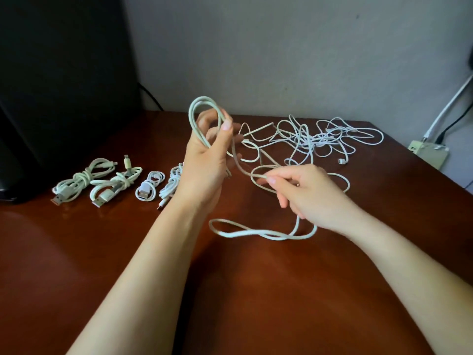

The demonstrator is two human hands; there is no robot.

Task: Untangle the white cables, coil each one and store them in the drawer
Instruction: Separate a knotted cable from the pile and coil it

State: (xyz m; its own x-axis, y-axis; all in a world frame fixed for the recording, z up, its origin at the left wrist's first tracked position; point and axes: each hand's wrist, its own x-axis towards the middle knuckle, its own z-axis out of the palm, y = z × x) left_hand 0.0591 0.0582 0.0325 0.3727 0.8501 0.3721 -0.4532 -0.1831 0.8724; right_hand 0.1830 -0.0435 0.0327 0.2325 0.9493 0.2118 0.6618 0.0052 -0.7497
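My left hand [208, 160] is raised above the table and grips loops of a white cable [202, 101] that arch over its fingers. The same cable runs down to my right hand [304, 190], which pinches it between thumb and fingers, then trails in a loose loop [245, 233] on the table near me. A tangle of white cables [317, 139] lies at the back right of the table. Several coiled white cables [107, 181] lie in a row at the left. No drawer is in view.
The brown wooden table [230, 290] fills the view. A large black object [64, 85] stands at the back left. A beige box with cords [430, 153] sits past the table's right edge, against the grey wall.
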